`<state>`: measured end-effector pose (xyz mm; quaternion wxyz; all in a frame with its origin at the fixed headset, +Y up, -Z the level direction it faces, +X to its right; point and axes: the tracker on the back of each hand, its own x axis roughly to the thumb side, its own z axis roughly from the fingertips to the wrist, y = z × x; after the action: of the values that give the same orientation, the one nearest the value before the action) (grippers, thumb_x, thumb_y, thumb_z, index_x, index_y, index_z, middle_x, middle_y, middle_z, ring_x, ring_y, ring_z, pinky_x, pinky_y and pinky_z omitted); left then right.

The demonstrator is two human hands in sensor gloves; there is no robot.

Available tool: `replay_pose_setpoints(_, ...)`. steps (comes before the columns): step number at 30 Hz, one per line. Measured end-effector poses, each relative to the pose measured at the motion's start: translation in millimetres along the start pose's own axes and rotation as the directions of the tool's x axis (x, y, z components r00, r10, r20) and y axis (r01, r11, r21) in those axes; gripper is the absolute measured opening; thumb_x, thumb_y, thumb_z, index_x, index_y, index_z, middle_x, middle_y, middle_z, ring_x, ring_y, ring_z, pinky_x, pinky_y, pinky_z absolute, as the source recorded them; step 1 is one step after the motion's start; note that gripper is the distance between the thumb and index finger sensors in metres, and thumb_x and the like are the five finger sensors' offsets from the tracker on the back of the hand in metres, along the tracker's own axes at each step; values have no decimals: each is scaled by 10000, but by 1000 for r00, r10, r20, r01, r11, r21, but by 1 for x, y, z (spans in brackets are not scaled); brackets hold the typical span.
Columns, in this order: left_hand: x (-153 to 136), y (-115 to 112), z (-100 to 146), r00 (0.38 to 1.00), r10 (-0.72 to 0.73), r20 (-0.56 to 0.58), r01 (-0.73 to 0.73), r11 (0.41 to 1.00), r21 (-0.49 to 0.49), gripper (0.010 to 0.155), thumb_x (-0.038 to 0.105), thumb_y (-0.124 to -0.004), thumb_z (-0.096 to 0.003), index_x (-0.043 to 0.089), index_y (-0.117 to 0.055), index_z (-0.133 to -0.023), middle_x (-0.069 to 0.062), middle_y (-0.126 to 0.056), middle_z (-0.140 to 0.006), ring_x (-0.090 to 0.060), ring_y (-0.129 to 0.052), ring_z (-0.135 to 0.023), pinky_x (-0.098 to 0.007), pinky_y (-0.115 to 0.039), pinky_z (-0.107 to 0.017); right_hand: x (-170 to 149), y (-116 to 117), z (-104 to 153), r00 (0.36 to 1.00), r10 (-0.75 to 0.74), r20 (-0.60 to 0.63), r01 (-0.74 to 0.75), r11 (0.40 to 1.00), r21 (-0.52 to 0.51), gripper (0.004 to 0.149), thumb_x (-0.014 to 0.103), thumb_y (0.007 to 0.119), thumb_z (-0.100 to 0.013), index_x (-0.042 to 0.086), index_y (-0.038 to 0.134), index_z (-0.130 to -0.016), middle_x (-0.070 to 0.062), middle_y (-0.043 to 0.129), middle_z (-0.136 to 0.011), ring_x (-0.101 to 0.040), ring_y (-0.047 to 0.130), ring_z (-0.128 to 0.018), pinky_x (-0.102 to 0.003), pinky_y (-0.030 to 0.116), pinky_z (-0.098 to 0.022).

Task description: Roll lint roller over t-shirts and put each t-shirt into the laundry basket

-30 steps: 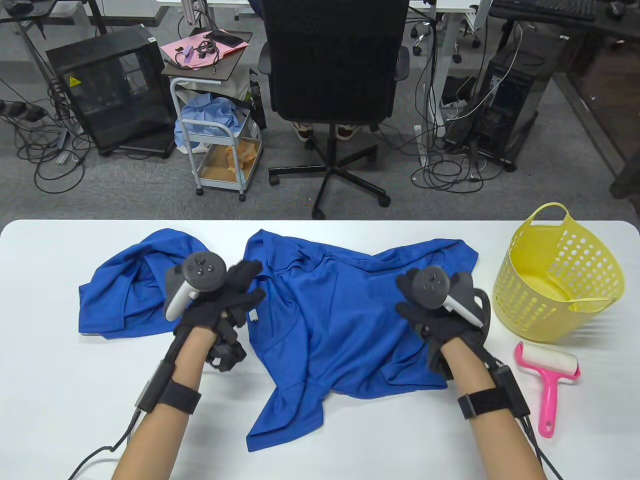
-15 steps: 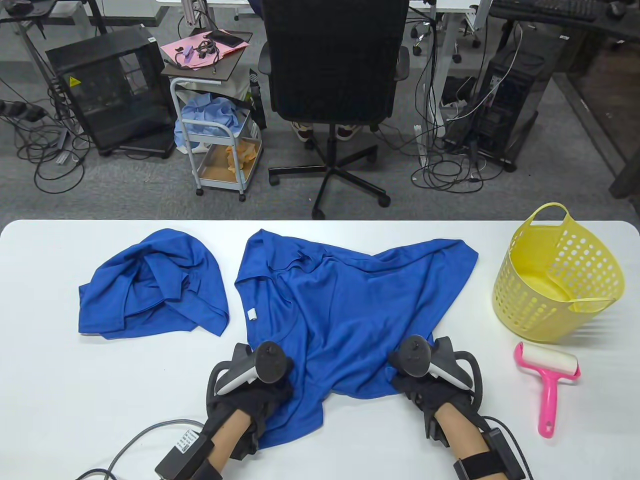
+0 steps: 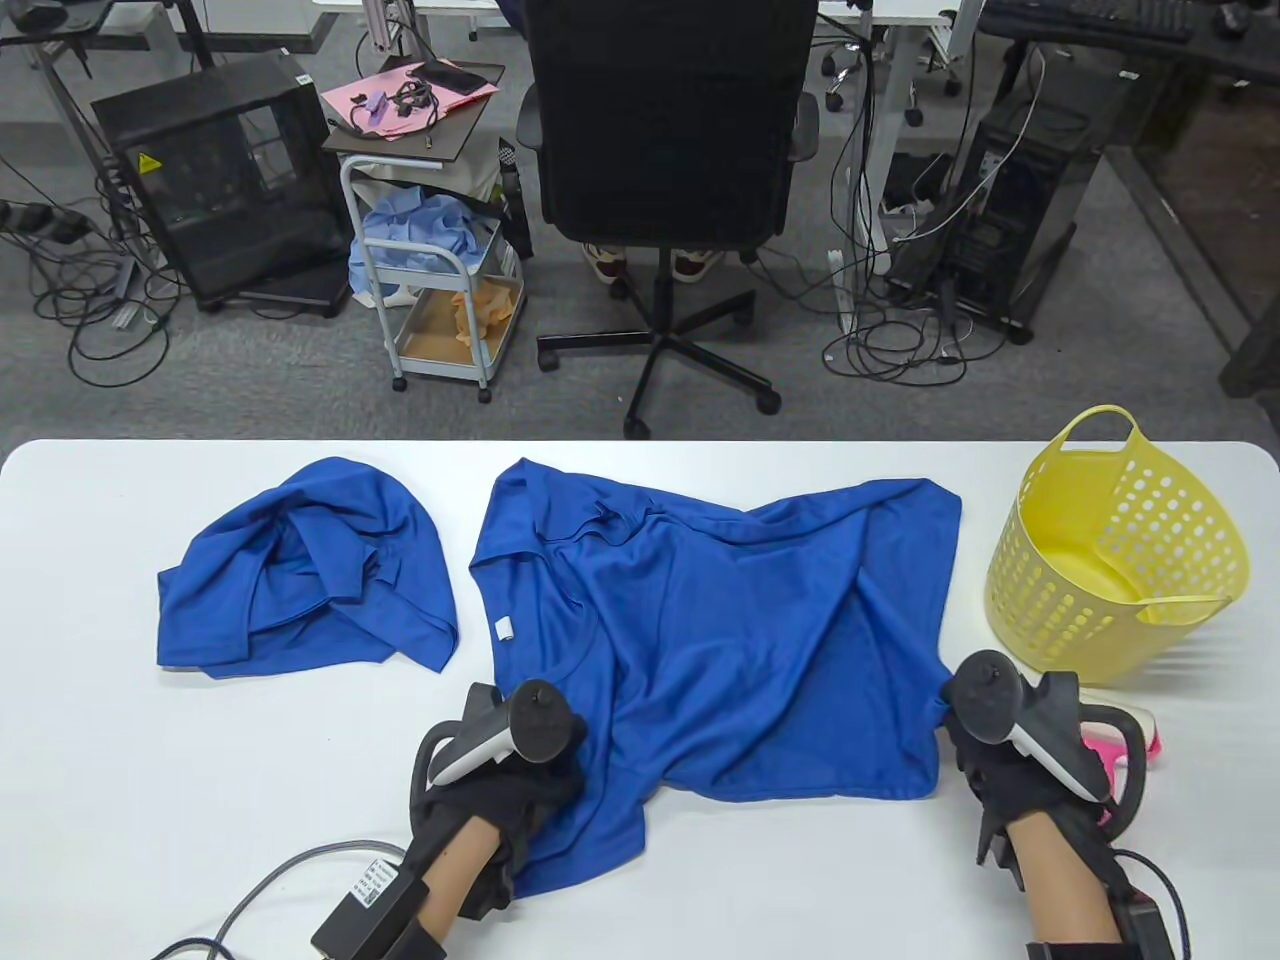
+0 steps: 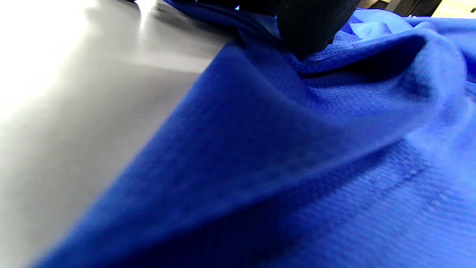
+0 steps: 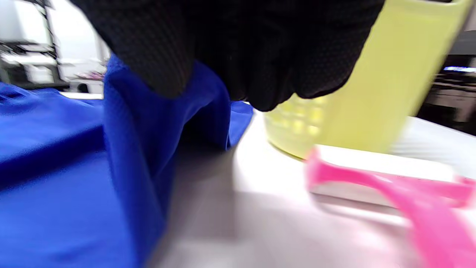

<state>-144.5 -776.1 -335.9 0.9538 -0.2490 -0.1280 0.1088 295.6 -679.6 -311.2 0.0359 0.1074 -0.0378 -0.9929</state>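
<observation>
**Both hands grip hem of spread blue t-shirt, roller and basket at right**

Spread t-shirt [image 3: 720, 640] lies flat across middle of the white table [image 3: 120, 780], collar end toward far edge, small white tag showing near its left side. Left hand [image 3: 505, 790] sits on the near-left corner of that shirt, by the sleeve that hangs toward the near edge; left wrist view shows a gloved fingertip [image 4: 308, 26] pressed into a fold of blue cloth, fabric bunched up around it, so the hand is grasping the shirt. Right hand [image 3: 1010, 770] is at the shirt's near-right corner; right wrist view shows fingers [image 5: 156, 48] curled over a raised flap of blue fabric, clearly pinching it, cloth lifted off the table there.

Second t-shirt [image 3: 300, 570], same blue, is crumpled in a heap at far left of the table, apart from the spread one, no hand on it.

Lint roller [image 5: 375, 178], pink handle and white roll, lies on the table just right of the right hand; in the table view it is mostly hidden under the hand's tracker, only a pink and white bit shows. Laundry basket [image 3: 1120, 550], yellow, perforated, stands upright at far right, just behind the roller, nothing visible inside.

Black office chair [image 3: 665, 130] stands on the floor beyond the table.
</observation>
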Motion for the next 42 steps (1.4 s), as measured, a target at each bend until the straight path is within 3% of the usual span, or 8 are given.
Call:
replay_pose_setpoints(6, -1, -1, 0, 1000, 10, 2, -10, 1000, -2, 609, 429, -712, -576, 284, -452, -1107, -10, -405, -1163, -304, -371, -1091, -550, -455, -749, -11, 21, 5, 979, 156, -134, -139, 982, 130, 455, 325, 784, -518, 278, 714, -965, -30, 673, -1114, -335, 714, -955, -525, 682, -668)
replay_pose_setpoints(12, -2, 0, 1, 1000, 12, 6, -12, 1000, 2, 610, 430, -711, -574, 287, -450, -1107, -9, -405, -1163, -303, -370, -1090, -544, -451, -751, 25, 7, 27, 997, -31, 70, 34, 999, -43, 491, 252, 710, -541, 297, 613, -1020, 0, 567, -1166, -323, 604, -1024, -551, 615, -710)
replay_pose_setpoints(22, -17, 19, 37, 978, 156, -138, -132, 976, 171, 583, 384, -761, -553, 136, -624, -1062, -180, -586, -1086, -351, -812, -927, -482, -725, -659, 68, 93, 14, 984, -101, 147, 28, 899, 436, 636, 523, 566, -544, 326, 287, -1080, -42, 215, -1188, -359, 283, -1059, -616, 417, -730)
replay_pose_setpoints(26, -4, 8, 36, 972, 128, -198, -112, 990, 90, 587, 503, -722, -546, 113, -733, -984, -209, -653, -1028, -344, -860, -827, -465, -788, -597, 69, 94, 15, 983, -120, 136, 53, 906, 420, 629, 503, 585, -549, 305, 315, -1081, -60, 236, -1189, -377, 286, -1057, -631, 401, -727)
replay_pose_setpoints(31, 27, -2, 26, 972, -58, -226, 50, 998, -39, 823, 657, -653, -508, 66, -578, -1076, -288, -514, -1101, -479, -755, -887, -586, -800, -586, 71, 97, 16, 983, -134, 125, 69, 903, 425, 623, 489, 560, -553, 293, 289, -1079, -69, 202, -1182, -383, 247, -1052, -640, 362, -725)
replay_pose_setpoints(34, 41, -8, 20, 908, -315, -278, 335, 942, 25, 593, 526, -694, -535, 150, -654, -992, -206, -681, -1035, -388, -892, -809, -498, -859, -574, 70, 97, 16, 983, -139, 122, 73, 897, 436, 622, 487, 549, -555, 292, 272, -1077, -70, 185, -1178, -382, 227, -1050, -638, 347, -725)
replay_pose_setpoints(39, 9, 9, 26, 967, 3, -255, 29, 992, 122, 459, 422, -727, -548, 186, -793, -936, -156, -773, -988, -319, -944, -770, -465, -879, -559, 68, 98, 15, 980, -161, 116, 92, 887, 453, 620, 485, 557, -556, 299, 270, -1074, -58, 163, -1176, -373, 210, -1047, -631, 326, -726)
replay_pose_setpoints(42, -20, 18, 36, 925, 313, -215, -285, 946, 153, 469, 383, -707, -561, 137, -824, -942, -200, -805, -973, -369, -954, -777, -499, -878, -541, 67, 98, 14, 978, -176, 111, 106, 880, 463, 622, 482, 561, -557, 299, 267, -1074, -58, 157, -1172, -369, 197, -1044, -631, 311, -724)
